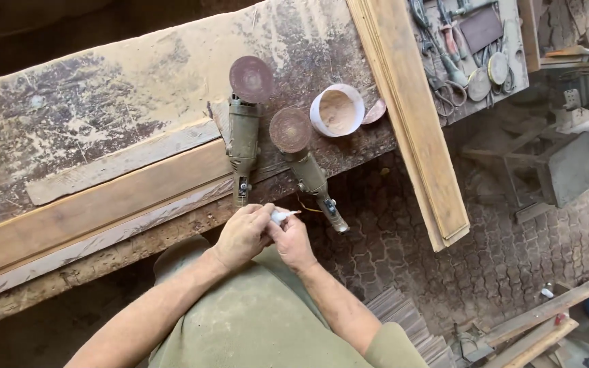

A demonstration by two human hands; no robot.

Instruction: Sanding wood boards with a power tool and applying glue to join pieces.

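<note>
Both hands, the left hand point(242, 234) and right hand point(296, 240), are pinching a small white tube point(283, 216) at the counter point(103, 136) edge, just below two pneumatic disc sanders point(245, 126). Steadying the tube close to the body is keeping its tip controlled.

The small white tube point(282, 216) is mostly hidden between the left hand point(242, 235) and right hand point(296, 243); only its tip shows. The bench point(103, 136) is cut off at the left edge. The tools in the far-right tray point(512, 61) are too small to tell apart.
</note>
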